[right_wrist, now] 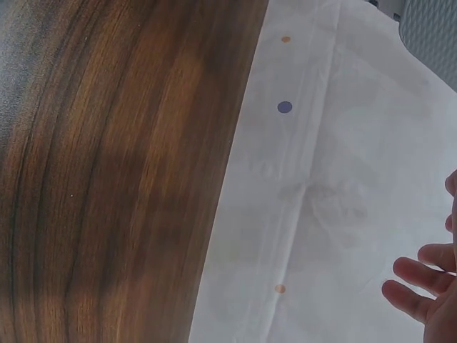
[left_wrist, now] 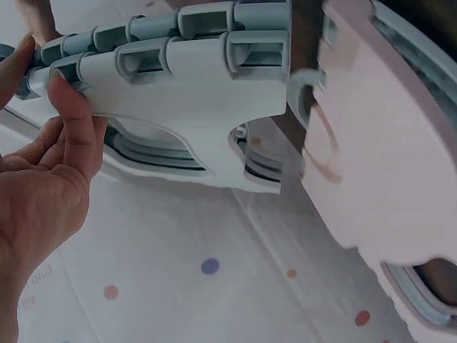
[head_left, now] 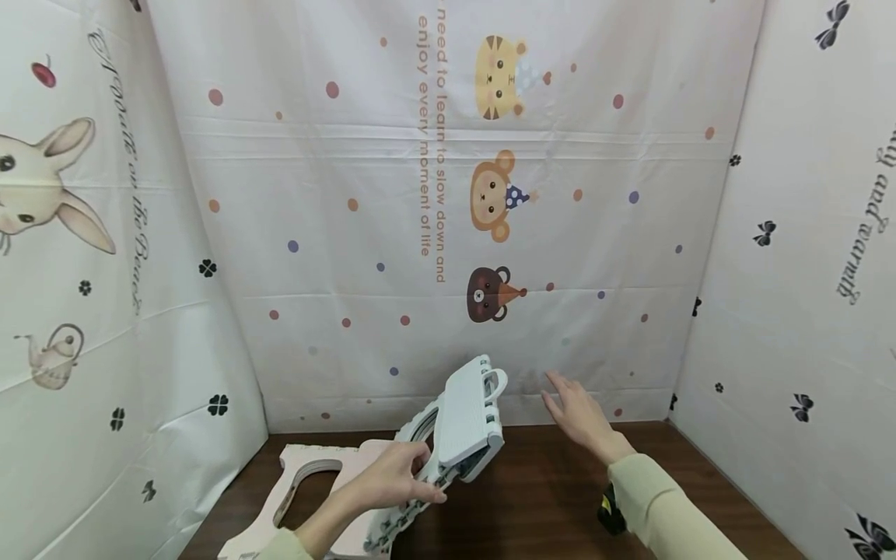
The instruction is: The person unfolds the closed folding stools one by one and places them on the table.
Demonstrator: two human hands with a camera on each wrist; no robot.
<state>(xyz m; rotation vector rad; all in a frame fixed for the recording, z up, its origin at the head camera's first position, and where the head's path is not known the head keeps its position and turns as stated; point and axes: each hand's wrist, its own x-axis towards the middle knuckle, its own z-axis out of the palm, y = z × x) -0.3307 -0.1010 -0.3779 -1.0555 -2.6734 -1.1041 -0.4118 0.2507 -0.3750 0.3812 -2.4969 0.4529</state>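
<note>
The left hand (head_left: 392, 474) grips a tilted pale-blue folding stool (head_left: 462, 420), just right of a pink stool (head_left: 358, 463). Farther right, the right hand (head_left: 581, 412) is empty, fingers loosely extended.

Feed notes: I have left hand (head_left: 393, 476) gripping, fingers (head_left: 414, 451) curled; right hand (head_left: 579, 414) raised, fingers extended, sleeved forearm (head_left: 665, 502) angled inward.

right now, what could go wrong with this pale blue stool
Held tilted by the left hand alone, with the right hand apart from it, the pale blue stool could slip. The left fingers are by its hinged edge, so folding might pinch them. It could also bump the pink stool.
</note>
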